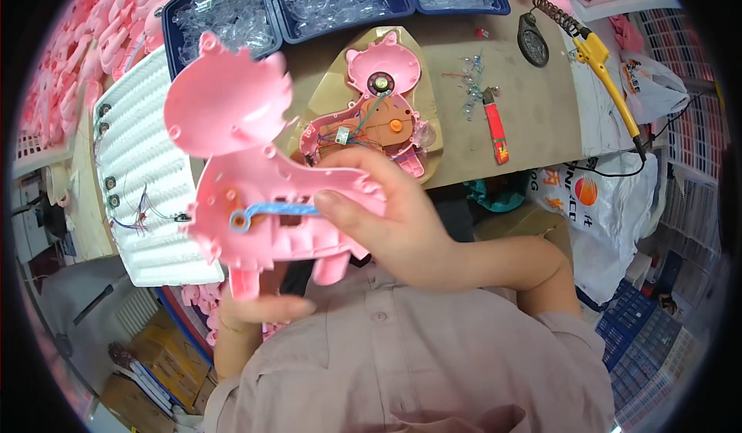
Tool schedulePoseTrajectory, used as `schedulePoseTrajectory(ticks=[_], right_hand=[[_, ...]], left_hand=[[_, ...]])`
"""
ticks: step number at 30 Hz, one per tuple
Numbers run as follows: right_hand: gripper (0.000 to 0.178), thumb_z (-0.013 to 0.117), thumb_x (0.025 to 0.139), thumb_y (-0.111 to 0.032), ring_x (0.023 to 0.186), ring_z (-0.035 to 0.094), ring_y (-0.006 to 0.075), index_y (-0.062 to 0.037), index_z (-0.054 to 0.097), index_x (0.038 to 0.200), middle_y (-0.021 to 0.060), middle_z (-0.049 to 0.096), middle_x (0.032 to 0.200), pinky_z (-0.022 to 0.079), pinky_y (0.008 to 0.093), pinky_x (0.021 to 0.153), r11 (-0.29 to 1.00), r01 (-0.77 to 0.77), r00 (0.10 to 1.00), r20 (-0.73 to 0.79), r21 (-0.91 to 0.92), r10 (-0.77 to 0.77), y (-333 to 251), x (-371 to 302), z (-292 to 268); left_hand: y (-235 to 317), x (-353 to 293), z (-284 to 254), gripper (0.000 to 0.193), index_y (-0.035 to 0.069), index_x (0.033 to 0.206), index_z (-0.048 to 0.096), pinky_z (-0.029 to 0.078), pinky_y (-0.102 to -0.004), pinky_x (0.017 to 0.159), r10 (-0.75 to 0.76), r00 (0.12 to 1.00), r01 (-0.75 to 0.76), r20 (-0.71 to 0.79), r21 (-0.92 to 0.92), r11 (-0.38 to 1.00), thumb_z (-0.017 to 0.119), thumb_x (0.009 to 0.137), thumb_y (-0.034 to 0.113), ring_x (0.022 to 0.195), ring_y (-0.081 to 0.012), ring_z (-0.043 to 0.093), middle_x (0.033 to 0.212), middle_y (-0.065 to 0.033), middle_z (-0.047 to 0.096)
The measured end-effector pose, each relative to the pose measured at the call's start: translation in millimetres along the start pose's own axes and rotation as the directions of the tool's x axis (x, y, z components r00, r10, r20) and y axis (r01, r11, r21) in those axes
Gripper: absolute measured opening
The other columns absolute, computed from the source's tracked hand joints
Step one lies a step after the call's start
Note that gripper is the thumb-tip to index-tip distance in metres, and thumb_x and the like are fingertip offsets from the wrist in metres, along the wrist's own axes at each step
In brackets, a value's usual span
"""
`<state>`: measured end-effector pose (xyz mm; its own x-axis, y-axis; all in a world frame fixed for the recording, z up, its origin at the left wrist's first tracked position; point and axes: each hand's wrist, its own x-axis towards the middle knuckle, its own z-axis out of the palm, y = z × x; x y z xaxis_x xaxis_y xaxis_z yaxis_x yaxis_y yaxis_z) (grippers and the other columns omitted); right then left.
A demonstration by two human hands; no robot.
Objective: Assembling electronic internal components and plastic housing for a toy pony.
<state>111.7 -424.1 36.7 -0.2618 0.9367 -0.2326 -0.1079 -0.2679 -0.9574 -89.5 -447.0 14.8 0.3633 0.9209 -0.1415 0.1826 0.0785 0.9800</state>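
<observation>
My right hand [386, 213] grips the right end of a pink animal-shaped plastic shell half [255, 178], its hollow inside facing me. The thumb presses at one end of a blue lever [278, 210] that lies in the shell and has a ring at its other end. Below the shell's legs is my left hand [267, 308], with one digit stretched out; its other fingers are mostly hidden by the shell. Beyond them, a matching pink half [386, 70] rests in a tan holder [429, 135]. It contains a round speaker [381, 84], a brown motor box [386, 128] and thin wires.
Blue bins [270, 16] of clear plastic parts stand at the back. A red cutter [495, 128] and small wired parts [473, 85] lie to the right, near a yellow soldering iron [599, 54]. A white ridged tray [147, 193] and heaped pink shells [93, 39] are left.
</observation>
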Motion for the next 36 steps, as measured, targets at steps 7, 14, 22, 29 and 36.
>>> schedulePoseTrajectory(ticks=[7, 14, 22, 29, 36], right_hand=[[0.015, 0.055, 0.089, -0.01, 0.083, 0.06, 0.0197, 0.0002, 0.065, 0.096, 0.0099, 0.06, 0.093, 0.047, 0.029, 0.073, 0.545, 0.32, 0.933, 0.156, -0.775, -0.326, -33.8, 9.4, -87.7], [0.013, 0.059, 0.088, -0.01, 0.082, 0.059, 0.0196, 0.0004, 0.063, 0.092, 0.0068, 0.059, 0.091, 0.046, 0.0293, 0.073, 0.561, 0.284, 0.958, 0.26, -0.778, -0.124, -12.2, 32.6, -123.6], [0.009, 0.06, 0.084, -0.005, 0.084, 0.058, 0.0198, 0.001, 0.064, 0.09, 0.0069, 0.058, 0.088, 0.046, 0.0295, 0.073, 0.316, 0.324, 0.946, 0.305, -0.892, -0.109, -22.0, 35.1, -105.6], [0.018, 0.069, 0.075, -0.004, 0.081, 0.056, 0.0263, -0.0007, 0.063, 0.091, 0.0086, 0.056, 0.088, 0.044, 0.0351, 0.071, 0.43, 0.353, 0.917, 0.217, -0.831, -0.334, -13.0, -0.1, -110.5], [0.031, 0.075, 0.065, -0.001, 0.079, 0.054, 0.0247, -0.0062, 0.063, 0.093, 0.0073, 0.056, 0.09, 0.04, 0.0349, 0.068, 0.112, 0.419, 0.796, 0.306, -0.901, -0.522, 17.6, -3.4, -97.6]], left_hand=[[30.1, 21.4, -0.9, 0.063, -0.005, 0.138, 0.031, 0.039, -0.0392, 0.102, -0.295, 0.942, 0.085, -0.162, -0.733, 0.674, 0.049, 0.088, 0.027, 0.123, -0.0282, 0.047, 0.133, -0.0222, 0.046], [35.9, 41.0, 6.3, 0.055, -0.006, 0.132, 0.036, 0.046, -0.0345, 0.093, -0.305, 0.944, 0.151, -0.13, -0.65, 0.745, 0.054, 0.083, 0.01, 0.111, -0.0211, 0.055, 0.126, -0.0148, 0.051], [30.1, 40.0, 4.8, 0.04, -0.005, 0.124, 0.045, 0.05, -0.0309, 0.084, -0.358, 0.927, 0.212, -0.11, -0.634, 0.743, 0.056, 0.088, 0.009, 0.099, -0.0172, 0.061, 0.114, -0.0116, 0.058], [37.6, 55.0, 12.9, 0.036, -0.004, 0.122, 0.048, 0.049, -0.0284, 0.082, -0.38, 0.923, 0.267, -0.052, -0.625, 0.734, 0.057, 0.09, 0.01, 0.096, -0.0144, 0.061, 0.111, -0.0094, 0.06], [36.3, 66.3, 21.5, 0.037, -0.003, 0.125, 0.046, 0.047, -0.0267, 0.083, -0.291, 0.956, 0.233, -0.032, -0.515, 0.825, 0.055, 0.092, 0.01, 0.098, -0.0107, 0.057, 0.113, -0.0068, 0.058]])
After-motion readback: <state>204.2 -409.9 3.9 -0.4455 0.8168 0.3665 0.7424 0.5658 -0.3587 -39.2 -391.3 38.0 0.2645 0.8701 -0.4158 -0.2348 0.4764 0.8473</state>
